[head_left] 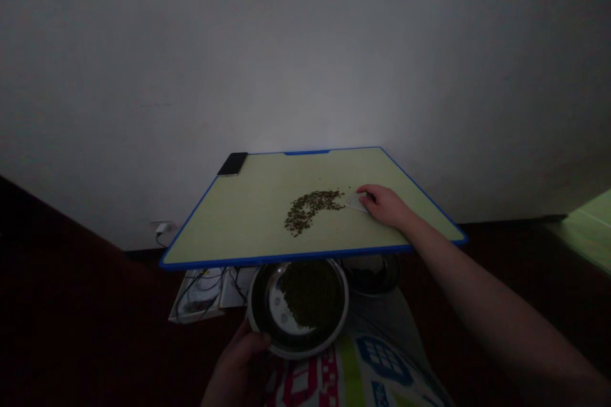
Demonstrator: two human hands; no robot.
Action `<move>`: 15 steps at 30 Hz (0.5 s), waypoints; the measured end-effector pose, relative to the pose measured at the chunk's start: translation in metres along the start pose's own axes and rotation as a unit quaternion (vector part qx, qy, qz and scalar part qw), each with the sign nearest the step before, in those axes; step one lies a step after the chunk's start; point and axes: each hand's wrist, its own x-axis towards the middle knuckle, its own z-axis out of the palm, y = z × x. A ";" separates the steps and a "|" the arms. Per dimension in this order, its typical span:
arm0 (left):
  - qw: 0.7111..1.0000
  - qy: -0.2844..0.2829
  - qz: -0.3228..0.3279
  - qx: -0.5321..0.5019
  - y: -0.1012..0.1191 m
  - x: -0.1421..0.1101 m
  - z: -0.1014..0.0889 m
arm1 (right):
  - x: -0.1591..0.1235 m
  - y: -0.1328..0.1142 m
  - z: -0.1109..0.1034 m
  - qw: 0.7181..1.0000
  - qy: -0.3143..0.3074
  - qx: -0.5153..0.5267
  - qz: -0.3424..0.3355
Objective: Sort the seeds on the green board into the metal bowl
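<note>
My left hand (241,359) grips the lower left rim of a round metal bowl (275,302), its thumb over the edge. A heap of small dark green-brown grains (315,292) covers the right part of the bowl's bottom. The bowl is held just below the near edge of a pale yellow table (248,216) with a blue rim. On the tabletop, more of the brownish grains (308,208) lie scattered in a curved band. My right hand (379,203) is closed on a clear, flat protractor-like piece (354,201), beside the band's right end.
A black phone (233,164) lies at the table's far left corner. Another metal bowl (372,273) sits under the near edge, partly hidden. Below left are white boxes with cables (203,292). A charger (162,227) is plugged into the wall behind.
</note>
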 end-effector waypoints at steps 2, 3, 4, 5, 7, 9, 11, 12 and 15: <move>1.000 0.000 0.003 -0.002 0.000 0.000 0.001 | -0.002 -0.001 0.001 1.000 0.000 0.001 -0.007; 1.000 0.002 0.003 0.000 0.001 0.000 0.001 | -0.002 -0.001 0.001 1.000 -0.003 0.000 -0.011; 1.000 0.007 0.002 0.005 0.001 0.000 0.001 | -0.002 -0.002 0.001 1.000 -0.005 0.000 -0.015; 1.000 0.013 0.000 0.011 0.001 0.000 0.001 | -0.002 -0.002 0.002 1.000 -0.005 0.000 -0.018; 0.999 0.022 -0.005 0.026 0.002 0.000 0.000 | -0.001 -0.002 0.002 1.000 -0.002 -0.001 -0.026; 0.999 0.028 -0.007 0.033 0.002 0.000 -0.001 | -0.001 -0.002 0.003 0.999 0.003 0.000 -0.035; 0.999 0.031 -0.004 0.028 0.002 0.001 0.000 | -0.001 -0.002 0.004 0.999 0.004 0.001 -0.039; 0.999 0.029 -0.001 0.023 0.002 0.001 0.001 | -0.001 -0.001 0.004 0.999 0.001 0.000 -0.039; 1.000 0.013 0.007 0.007 0.001 0.002 0.003 | 0.000 -0.002 0.005 0.999 -0.001 -0.005 -0.034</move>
